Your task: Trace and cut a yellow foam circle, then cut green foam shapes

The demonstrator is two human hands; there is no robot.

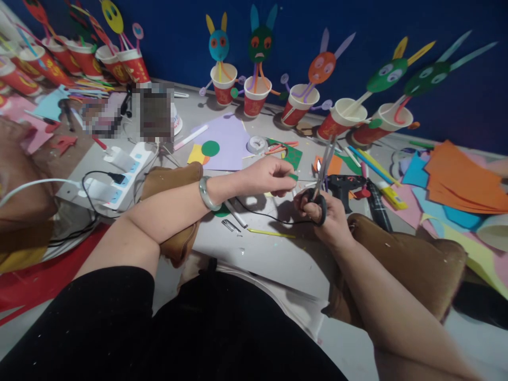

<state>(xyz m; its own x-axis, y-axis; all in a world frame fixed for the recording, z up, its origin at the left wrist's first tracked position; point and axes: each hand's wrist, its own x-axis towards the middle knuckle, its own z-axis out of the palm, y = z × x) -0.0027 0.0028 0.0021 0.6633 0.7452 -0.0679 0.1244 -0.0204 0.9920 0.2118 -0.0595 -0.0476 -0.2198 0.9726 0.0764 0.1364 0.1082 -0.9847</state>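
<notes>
My left hand (pixel 273 175) is closed in a pinch above the middle of the table, with a small green paper piece (pixel 293 178) at its fingertips. In my right hand (pixel 323 214) is a pair of scissors (pixel 324 169) with black handles; its blades point up and away from me. The two hands are a short gap apart. Just beyond the scissors lies a black glue gun (pixel 345 186). Behind my left hand are a green paper sheet with dots (pixel 292 157), a roll of tape (pixel 257 145) and a purple paper sheet (pixel 228 140) carrying a green circle (pixel 210 148).
Red paper cups (pixel 257 100) with paper rabbit heads line the blue wall. Orange paper sheets (pixel 456 180) lie at right. A white power strip (pixel 133 174) with cables stands at left. Brown cushions (pixel 405 264) lie by my forearms. Another person's arm (pixel 24 174) is at far left.
</notes>
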